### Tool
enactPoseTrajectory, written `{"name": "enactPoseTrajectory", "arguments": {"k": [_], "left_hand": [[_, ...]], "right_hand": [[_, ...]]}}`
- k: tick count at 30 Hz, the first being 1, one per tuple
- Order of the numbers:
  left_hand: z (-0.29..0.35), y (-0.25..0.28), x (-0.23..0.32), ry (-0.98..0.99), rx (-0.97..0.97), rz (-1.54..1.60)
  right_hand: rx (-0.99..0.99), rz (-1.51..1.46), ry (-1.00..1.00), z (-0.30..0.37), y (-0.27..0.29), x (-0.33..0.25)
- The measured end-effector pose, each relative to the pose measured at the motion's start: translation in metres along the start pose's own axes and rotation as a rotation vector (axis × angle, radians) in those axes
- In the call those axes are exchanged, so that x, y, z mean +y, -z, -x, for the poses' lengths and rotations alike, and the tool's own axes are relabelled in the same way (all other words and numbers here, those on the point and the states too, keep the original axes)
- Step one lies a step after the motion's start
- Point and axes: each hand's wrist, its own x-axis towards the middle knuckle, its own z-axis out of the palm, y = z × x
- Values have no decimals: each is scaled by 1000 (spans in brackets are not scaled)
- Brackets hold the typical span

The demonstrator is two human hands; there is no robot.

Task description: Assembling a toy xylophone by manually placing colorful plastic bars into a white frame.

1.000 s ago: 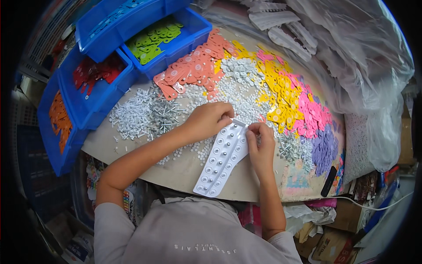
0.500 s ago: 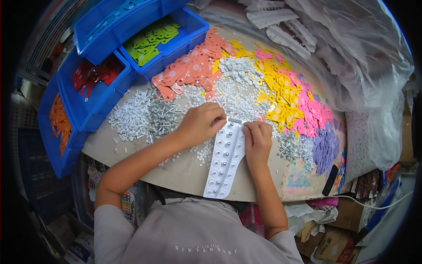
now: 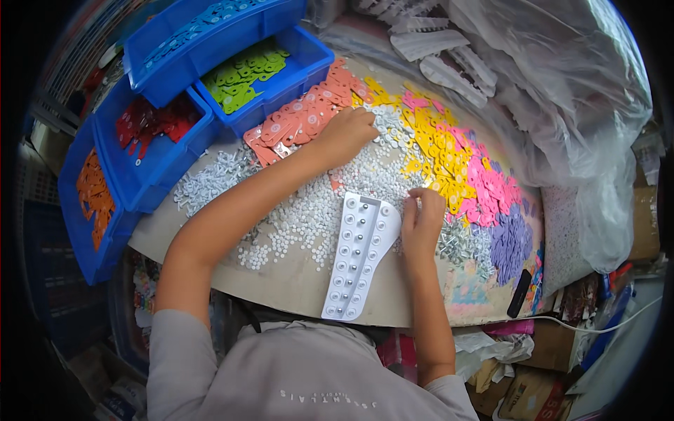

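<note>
A white tray-like plastic piece (image 3: 354, 259) lies on the table in front of me, with two rows of round sockets and a middle channel holding silvery round bits. Neither hand touches it. My left hand (image 3: 347, 135) has its fingers closed at the edge of the pile of white ring-shaped parts (image 3: 395, 125), beside the salmon-coloured flat tags (image 3: 295, 125). Whatever is in those fingers is hidden. My right hand (image 3: 424, 219) hovers just right of the white piece, fingers curled and thumb close to the forefinger. What it holds, if anything, is too small to make out.
Small white discs (image 3: 302, 217), white pegs (image 3: 217, 179) and metal pins (image 3: 456, 242) lie heaped around. Yellow tags (image 3: 446, 154), pink tags (image 3: 491, 186) and purple tags (image 3: 512, 242) spread right. Blue bins (image 3: 161, 172) stand left; clear plastic sheeting (image 3: 562, 91) hangs right.
My left hand has left the top of the white piece and moved up to the white rings. My right hand has shifted slightly right, off the piece's edge.
</note>
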Motion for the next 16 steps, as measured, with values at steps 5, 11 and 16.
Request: {"name": "enactPoseTrajectory", "arguments": {"k": [5,11,16], "left_hand": [[-5,-1,3,17,-5,-67],[5,33,40,384,57,232],[34,86,72,581,-86,669]], "right_hand": [[-112,161,42,-48,-5,25],[-230,303,-89,-93,-40,47],[-190,413,-8,-96,-56,52]]}}
